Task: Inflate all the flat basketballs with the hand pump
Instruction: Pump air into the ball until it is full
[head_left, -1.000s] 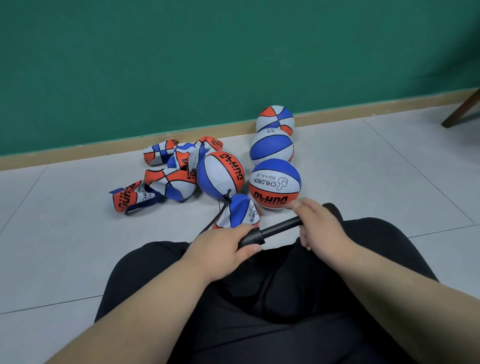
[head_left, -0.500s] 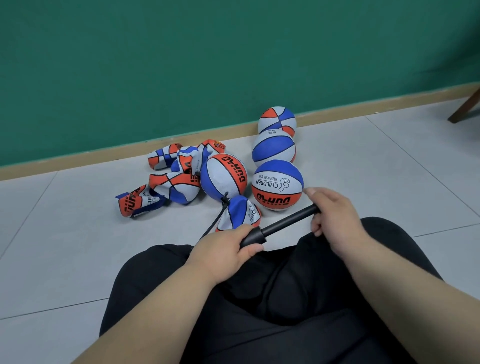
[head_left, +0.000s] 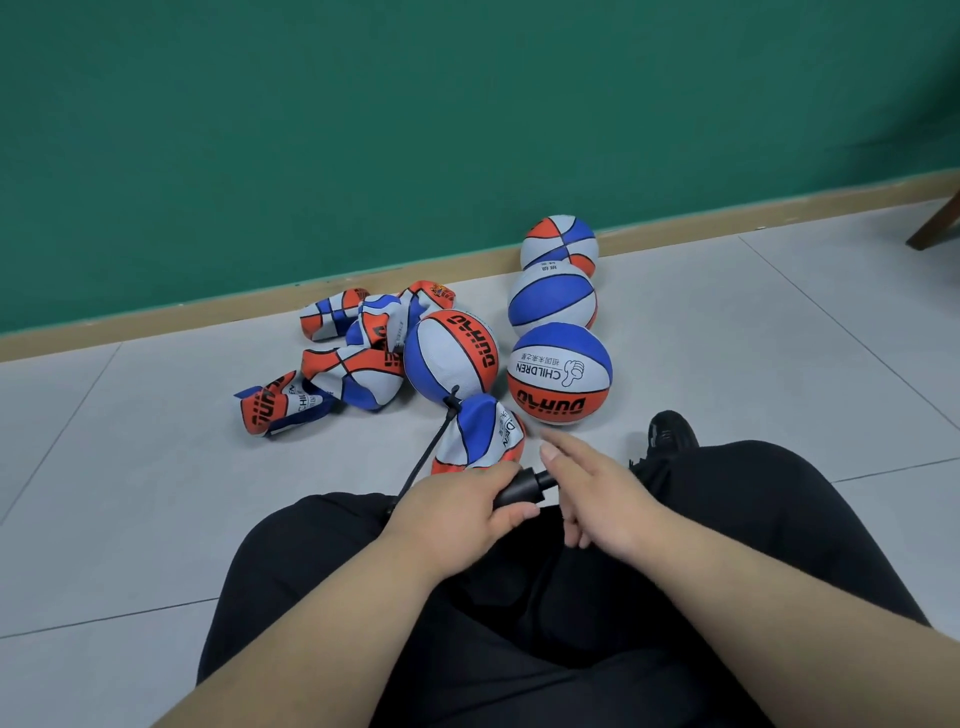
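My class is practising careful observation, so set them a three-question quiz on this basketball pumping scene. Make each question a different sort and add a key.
1. Multiple choice: how many basketballs look round and full? A) two B) four C) seven
2. True or false: the left hand grips the hand pump.
3. Fill in: the pump's black hose runs to the round ball lying to the ____ of the ball printed CHILDREN.
Key: 1 B; 2 true; 3 left.
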